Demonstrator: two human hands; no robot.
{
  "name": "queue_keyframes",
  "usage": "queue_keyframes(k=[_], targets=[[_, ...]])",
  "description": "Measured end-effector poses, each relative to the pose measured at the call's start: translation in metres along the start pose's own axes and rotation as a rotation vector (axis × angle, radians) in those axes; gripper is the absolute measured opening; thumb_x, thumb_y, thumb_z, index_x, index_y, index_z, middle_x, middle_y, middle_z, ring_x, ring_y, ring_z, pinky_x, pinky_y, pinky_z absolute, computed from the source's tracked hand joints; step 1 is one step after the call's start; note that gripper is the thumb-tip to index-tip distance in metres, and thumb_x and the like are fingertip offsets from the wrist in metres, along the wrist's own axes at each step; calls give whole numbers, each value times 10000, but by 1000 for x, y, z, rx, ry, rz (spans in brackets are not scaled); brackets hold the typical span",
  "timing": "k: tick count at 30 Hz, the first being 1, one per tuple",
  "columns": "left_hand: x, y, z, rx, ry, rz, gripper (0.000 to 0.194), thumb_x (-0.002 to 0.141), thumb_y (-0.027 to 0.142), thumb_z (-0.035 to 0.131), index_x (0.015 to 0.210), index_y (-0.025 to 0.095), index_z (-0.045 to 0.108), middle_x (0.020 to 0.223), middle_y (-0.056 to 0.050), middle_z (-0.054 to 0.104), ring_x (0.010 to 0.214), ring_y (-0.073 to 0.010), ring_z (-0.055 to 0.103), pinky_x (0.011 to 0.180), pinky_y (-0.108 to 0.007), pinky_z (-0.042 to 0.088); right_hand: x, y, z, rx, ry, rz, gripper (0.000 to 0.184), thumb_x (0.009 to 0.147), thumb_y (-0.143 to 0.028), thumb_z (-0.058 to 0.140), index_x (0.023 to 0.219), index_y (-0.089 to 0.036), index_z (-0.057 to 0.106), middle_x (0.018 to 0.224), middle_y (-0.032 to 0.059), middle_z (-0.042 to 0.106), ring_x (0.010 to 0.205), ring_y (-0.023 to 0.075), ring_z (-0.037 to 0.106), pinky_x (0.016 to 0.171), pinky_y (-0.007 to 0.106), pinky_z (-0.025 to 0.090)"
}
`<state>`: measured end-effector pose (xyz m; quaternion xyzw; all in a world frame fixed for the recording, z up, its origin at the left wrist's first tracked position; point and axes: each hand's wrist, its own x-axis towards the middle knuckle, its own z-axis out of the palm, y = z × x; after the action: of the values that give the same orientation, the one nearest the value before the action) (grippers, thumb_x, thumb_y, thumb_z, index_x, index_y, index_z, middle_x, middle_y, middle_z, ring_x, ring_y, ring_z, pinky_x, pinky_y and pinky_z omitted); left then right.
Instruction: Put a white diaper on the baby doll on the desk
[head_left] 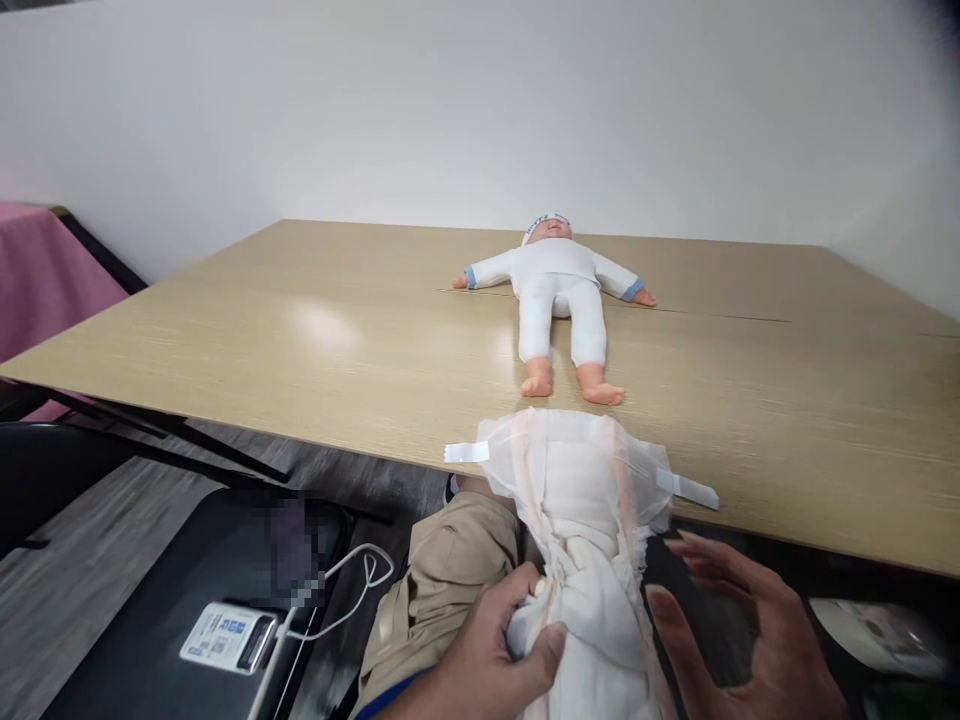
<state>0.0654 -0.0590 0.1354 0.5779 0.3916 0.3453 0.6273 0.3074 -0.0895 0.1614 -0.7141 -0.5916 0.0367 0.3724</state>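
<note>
An unfolded white diaper [577, 480] lies over the near edge of the table, its far end on the tabletop and its near part hanging toward my lap. Both side tabs stick out, spread to left and right. My left hand [517, 640] pinches the diaper's left edge between thumb and fingers. Just right of the diaper, my right hand [750, 630] is held with its fingers apart and curved, holding nothing. Beyond the diaper's far end, a baby doll [559, 290] in white clothes and a printed headband lies on its back, feet toward me and arms spread.
The wood-patterned table [360, 350] reaches back to a white wall. At lower left, a black chair seat [142, 620] carries a white device [229, 637] with a cable. Pink cloth [52, 270] hangs at far left. A pale round object [877, 635] sits at lower right.
</note>
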Motion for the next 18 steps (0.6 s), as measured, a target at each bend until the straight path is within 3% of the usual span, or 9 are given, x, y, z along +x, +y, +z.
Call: queue_keyframes(k=[3,5,9,14,18], targets=[[-1,-6,4,36,-11,10,500,986,722,634,979,223,634,869,-31,584,863,-211,557,804,-319,499,30,-23,9,-1,-46,-264,474,1074,-551,593,1450,-264,620,1374,144,729,1266,376,682,1105,570,549],[-2,-8,5,83,-15,16,388,989,613,665,982,227,625,873,-28,594,855,-210,556,806,-324,498,49,-39,23,29,-145,-405,479,1117,-465,549,1559,-281,542,1506,120,673,1443,362,597,1206,575,493],[-2,5,-1,344,-46,77,249,973,418,677,898,229,533,891,-20,605,868,-203,569,823,-324,468,71,-48,56,-41,-313,-497,540,1156,-451,471,1655,-246,476,1700,114,520,1622,340,429,1324,588,386],[15,53,-38,851,-235,325,288,1132,435,524,977,207,604,954,-50,685,919,-220,605,870,-360,448,77,-39,77,-139,-370,-507,581,1181,-431,389,1724,-227,424,1799,100,383,1677,321,340,1369,608,297],[61,94,-81,1086,-243,586,345,1171,430,444,1037,192,653,1003,-72,712,939,-229,610,887,-384,458,82,-34,75,-139,-398,-516,575,1185,-438,387,1729,-259,427,1805,75,379,1678,309,341,1369,599,307]])
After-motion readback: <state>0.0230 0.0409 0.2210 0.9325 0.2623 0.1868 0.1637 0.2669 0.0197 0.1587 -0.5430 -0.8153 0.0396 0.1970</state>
